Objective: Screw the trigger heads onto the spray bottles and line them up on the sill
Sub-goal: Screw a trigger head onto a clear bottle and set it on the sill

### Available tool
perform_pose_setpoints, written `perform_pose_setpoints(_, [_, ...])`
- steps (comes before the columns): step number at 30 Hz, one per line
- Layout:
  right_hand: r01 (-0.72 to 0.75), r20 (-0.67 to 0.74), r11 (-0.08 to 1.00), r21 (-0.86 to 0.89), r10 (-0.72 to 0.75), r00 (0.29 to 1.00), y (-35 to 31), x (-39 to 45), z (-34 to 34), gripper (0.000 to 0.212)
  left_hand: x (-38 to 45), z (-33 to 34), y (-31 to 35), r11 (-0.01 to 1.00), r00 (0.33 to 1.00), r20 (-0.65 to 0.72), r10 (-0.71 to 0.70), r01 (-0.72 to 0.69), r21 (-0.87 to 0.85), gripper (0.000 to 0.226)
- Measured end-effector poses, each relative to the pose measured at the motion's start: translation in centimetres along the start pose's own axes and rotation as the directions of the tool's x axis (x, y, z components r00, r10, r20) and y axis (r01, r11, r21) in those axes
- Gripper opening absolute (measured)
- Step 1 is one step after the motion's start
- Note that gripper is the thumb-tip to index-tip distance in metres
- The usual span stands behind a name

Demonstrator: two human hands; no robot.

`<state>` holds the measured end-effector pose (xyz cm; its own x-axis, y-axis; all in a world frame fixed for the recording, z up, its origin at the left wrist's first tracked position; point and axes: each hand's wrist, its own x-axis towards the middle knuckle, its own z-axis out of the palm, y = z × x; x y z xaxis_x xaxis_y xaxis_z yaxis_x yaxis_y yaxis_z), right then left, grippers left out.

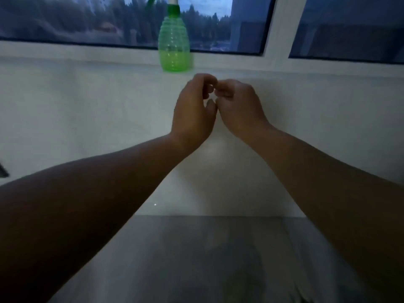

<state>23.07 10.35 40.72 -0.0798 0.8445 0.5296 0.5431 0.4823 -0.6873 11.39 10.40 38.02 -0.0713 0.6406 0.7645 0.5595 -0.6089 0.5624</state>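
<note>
Head view: white sill (87, 106) under dusk window (65, 18); green bottle (174, 43) upright; hand grips unclear.

My left hand (193, 110) and right hand (238, 108) meet over the white sill (87, 101), fingers curled, fingertips almost touching; I cannot tell whether anything small sits between them. Just beyond them, at the far edge against the window (98, 20), a green spray bottle (174, 48) stands upright with its trigger head (172, 5) on, partly cut off by the frame's top.

Only the green spray bottle (174, 43) stands on the white sill (76, 95).
</note>
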Motion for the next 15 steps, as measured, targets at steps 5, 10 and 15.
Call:
perform_pose_setpoints(5, [-0.151, 0.059, 0.988, 0.038, 0.148, 0.987, 4.7, -7.3, 0.9, 0.044, -8.1, 1.1, -1.2, 0.993, 0.979, 0.169, -0.115, 0.116, 0.004, 0.032])
perform_pose_setpoints(10, [-0.321, 0.165, 0.947, -0.004, 0.317, 0.934, 11.0, -14.4, 2.1, 0.038, -16.9, 3.7, -2.8, 0.956, 0.880, 0.376, -0.290, 0.288, 0.061, 0.031])
perform_pose_setpoints(15, [-0.526, 0.221, 0.843, -0.113, 0.538, 0.814, 17.7, -19.9, 2.6, 0.033, -24.7, 6.6, -4.5, 0.921, 0.756, 0.531, -0.383, 0.357, 0.157, 0.039])
